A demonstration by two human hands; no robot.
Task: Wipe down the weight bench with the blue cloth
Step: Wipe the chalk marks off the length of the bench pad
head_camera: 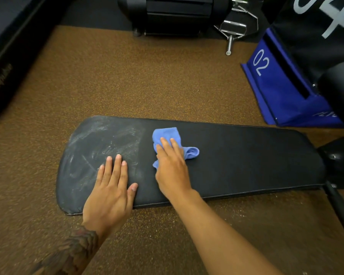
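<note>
Cloth (165, 134) partly hidden under right hand (171, 168); bench (246, 155) cut off at edge.

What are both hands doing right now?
Left hand: open, fingers straight, flat on the weight bench.
Right hand: open, fingers straight, pressing the blue cloth onto the bench.

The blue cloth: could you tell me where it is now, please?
Head view: the blue cloth sits bunched near the middle of the bench pad, under the right hand, beside the left hand.

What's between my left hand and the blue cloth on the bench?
Head view: only bare bench pad, edging the whitish smear, between left hand and blue cloth.
</note>
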